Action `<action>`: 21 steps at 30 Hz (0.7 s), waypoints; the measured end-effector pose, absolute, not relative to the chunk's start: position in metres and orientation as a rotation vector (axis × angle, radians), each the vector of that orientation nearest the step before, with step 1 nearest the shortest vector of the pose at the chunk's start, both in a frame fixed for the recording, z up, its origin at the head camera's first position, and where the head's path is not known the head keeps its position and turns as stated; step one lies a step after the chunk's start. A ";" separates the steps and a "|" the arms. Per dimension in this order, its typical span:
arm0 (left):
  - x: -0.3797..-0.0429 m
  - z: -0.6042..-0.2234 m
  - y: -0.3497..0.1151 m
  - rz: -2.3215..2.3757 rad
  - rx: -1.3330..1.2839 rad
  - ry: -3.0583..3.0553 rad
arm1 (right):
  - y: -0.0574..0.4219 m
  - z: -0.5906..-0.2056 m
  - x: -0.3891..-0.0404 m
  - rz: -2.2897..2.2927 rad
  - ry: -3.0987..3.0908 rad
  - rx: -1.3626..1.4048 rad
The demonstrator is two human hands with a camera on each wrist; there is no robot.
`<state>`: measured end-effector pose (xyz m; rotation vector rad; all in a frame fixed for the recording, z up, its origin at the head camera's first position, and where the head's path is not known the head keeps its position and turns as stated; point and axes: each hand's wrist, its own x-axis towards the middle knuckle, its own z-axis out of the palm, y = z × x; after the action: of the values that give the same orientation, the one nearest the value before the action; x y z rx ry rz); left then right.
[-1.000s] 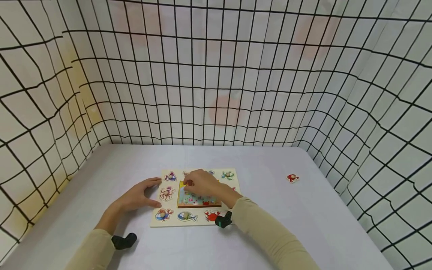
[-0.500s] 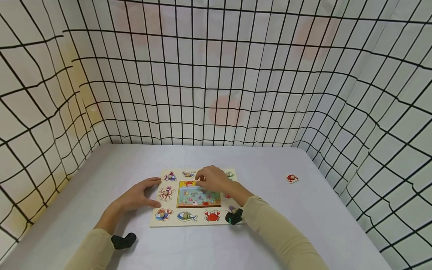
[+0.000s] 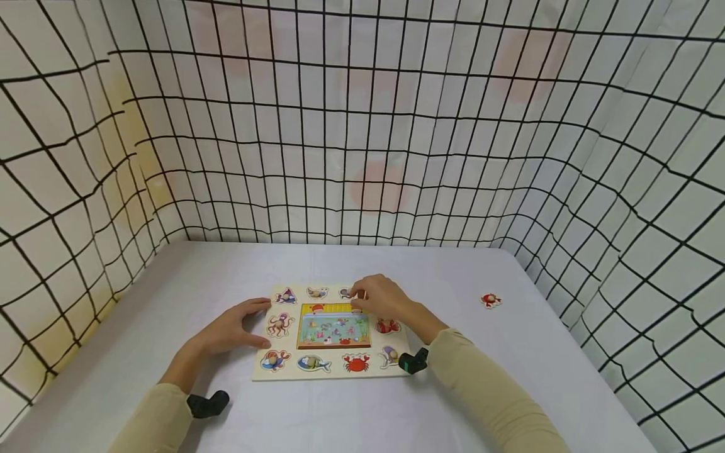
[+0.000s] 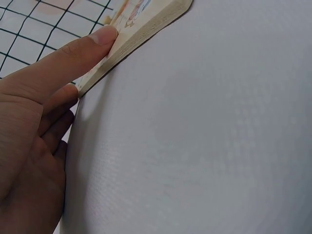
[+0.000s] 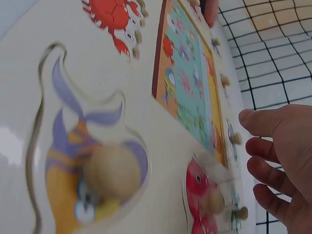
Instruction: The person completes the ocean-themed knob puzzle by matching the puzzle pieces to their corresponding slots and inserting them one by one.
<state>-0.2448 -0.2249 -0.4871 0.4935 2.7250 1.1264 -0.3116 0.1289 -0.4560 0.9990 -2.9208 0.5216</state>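
Note:
A pale wooden peg puzzle board with sea-animal pieces lies flat on the table. My left hand rests at its left edge; in the left wrist view the thumb lies along the board's side. Over the upper right of the board is my right hand, fingers loosely bent, nothing between them in the right wrist view. A small wooden knob stands just below its thumb tip. At the near edge a red crab shape shows without a knob. A loose red crab piece lies on the table, right of the board.
The board's middle bears a framed aquarium picture. Knobbed pieces around it include an octopus and a purple-and-orange fish. Black-gridded netting over white cloth surrounds the white table at the back and sides.
My right hand has moved right along the board's far side, uncovering the aquarium picture and pieces at the top. The left hand, the board and the loose crab have stayed in place.

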 end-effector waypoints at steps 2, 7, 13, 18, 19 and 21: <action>-0.246 -0.488 -0.224 1.123 0.490 2.724 | 0.138 -0.455 -0.312 0.527 -2.921 0.963; -0.246 -0.487 -0.224 1.105 0.471 2.734 | 0.163 -0.455 -0.317 0.538 -2.926 0.846; -0.246 -0.486 -0.223 1.106 0.467 2.735 | 0.199 -0.450 -0.322 0.574 -2.936 0.729; -0.245 -0.488 -0.224 1.104 0.472 2.735 | 0.231 -0.447 -0.324 0.560 -2.937 0.632; -0.246 -0.488 -0.224 1.103 0.475 2.737 | 0.238 -0.447 -0.324 0.561 -2.936 0.620; -0.246 -0.489 -0.224 1.109 0.478 2.737 | 0.249 -0.447 -0.325 0.563 -2.935 0.591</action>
<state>-0.2457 -0.2240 -0.4887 0.4783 2.7369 1.1085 -0.3247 0.2495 -0.4472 0.5907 -2.9354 0.5634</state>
